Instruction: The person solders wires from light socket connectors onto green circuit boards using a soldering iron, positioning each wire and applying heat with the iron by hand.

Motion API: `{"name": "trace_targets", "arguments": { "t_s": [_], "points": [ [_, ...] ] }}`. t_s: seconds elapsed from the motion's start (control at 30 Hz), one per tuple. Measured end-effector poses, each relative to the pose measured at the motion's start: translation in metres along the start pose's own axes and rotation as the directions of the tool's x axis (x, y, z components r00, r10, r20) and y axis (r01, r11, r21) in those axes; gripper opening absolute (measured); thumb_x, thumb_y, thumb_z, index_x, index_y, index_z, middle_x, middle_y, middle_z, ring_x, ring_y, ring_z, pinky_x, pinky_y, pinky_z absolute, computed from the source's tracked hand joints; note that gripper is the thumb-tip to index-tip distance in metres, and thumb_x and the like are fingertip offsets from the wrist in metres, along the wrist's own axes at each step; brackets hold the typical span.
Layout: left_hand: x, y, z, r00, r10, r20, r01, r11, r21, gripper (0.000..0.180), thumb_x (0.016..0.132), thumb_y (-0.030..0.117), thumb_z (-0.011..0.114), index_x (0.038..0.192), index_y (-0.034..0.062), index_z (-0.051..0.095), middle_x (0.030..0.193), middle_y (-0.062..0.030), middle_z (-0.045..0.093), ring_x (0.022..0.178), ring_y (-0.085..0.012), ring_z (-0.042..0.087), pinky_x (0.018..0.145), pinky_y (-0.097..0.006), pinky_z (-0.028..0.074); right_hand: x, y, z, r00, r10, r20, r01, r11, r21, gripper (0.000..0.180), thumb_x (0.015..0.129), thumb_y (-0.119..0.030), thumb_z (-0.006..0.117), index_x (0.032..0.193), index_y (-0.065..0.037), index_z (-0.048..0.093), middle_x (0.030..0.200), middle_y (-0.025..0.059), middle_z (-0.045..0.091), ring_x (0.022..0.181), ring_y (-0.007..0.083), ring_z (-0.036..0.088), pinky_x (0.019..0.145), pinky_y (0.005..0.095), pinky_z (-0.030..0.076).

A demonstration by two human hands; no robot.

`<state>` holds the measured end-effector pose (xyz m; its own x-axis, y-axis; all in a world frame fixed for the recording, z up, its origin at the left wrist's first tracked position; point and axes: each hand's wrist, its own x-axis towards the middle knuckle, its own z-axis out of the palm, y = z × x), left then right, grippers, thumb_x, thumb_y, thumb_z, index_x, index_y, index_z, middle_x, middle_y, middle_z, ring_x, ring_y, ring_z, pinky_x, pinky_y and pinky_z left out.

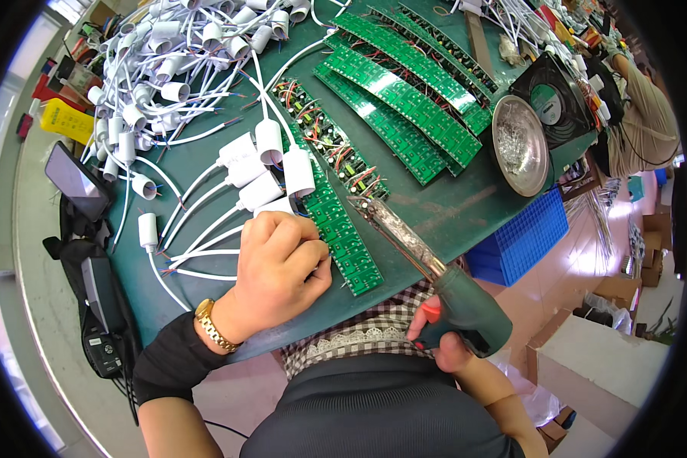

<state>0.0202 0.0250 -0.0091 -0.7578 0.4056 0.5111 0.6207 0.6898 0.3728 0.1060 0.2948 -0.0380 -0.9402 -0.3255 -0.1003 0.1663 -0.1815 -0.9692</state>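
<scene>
We are pinching a wire with our left hand [278, 263] against the near board [342, 229], our right hand [443, 340] gripping the soldering gun [427, 267] above it, while many sockets [168, 69] beyond the board are waiting unwired.

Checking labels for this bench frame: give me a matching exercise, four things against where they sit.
Things:
1. soldering gun
2. metal dish
3. phone
4. gold watch

Places:
A. on the left wrist
B. right side of the green table, beside a black fan
C. in the right hand
D. off the table's left edge

Pairs: 1-C, 2-B, 3-D, 4-A
</scene>
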Motion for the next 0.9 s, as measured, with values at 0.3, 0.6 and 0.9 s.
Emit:
{"name": "trace_targets", "arguments": {
  "t_s": [0.3, 0.6, 0.9],
  "points": [
    [0.003, -0.013, -0.005, 0.986, 0.161, 0.053, -0.165, 0.98, 0.107, 0.028, 0.06, 0.004, 0.077, 0.082, 0.0084, 0.062, 0.091, -0.0031, 0.061, 0.086, -0.0238, 0.055, 0.072, -0.036, 0.042, 0.04, -0.005, 0.039, 0.999, -0.05, -0.018, 0.053, 0.946, 0.32, 0.059, 0.095, -0.058, 0.049, 0.126, -0.008, 0.04, 0.087, 0.0093, 0.057, 0.071, 0.0169, 0.059, 0.081, 0.0376, 0.051],
    [0.01, -0.033, -0.079, 0.997, -0.026, 0.077, 0.008, 0.973, 0.229, 0.03, 0.072, 0.014, 0.078, 0.098, 0.0072, 0.065, 0.107, -0.0103, 0.062, 0.094, -0.029, 0.059, 0.079, -0.038, 0.047, 0.057, 0.01, 0.056, 0.978, -0.202, -0.054, 0.205, 0.878, 0.432, 0.052, 0.098, -0.055, 0.042, 0.13, -0.013, 0.041, 0.085, 0.0052, 0.053, 0.069, 0.0147, 0.056, 0.102, 0.0404, 0.037],
    [-0.049, -0.11, -0.126, 0.668, -0.741, -0.066, 0.654, 0.543, 0.526, 0.028, 0.081, 0.02, 0.068, 0.098, -0.0016, 0.061, 0.081, -0.0242, 0.064, 0.079, -0.0423, 0.063, 0.068, -0.048, 0.049, 0.054, 0.011, 0.057, 0.973, -0.227, -0.032, 0.218, 0.874, 0.433, 0.054, 0.095, -0.051, 0.052, 0.127, -0.01, 0.04, 0.086, 0.0079, 0.058, 0.071, 0.0163, 0.06, 0.092, 0.0413, 0.043]
  ]
}}
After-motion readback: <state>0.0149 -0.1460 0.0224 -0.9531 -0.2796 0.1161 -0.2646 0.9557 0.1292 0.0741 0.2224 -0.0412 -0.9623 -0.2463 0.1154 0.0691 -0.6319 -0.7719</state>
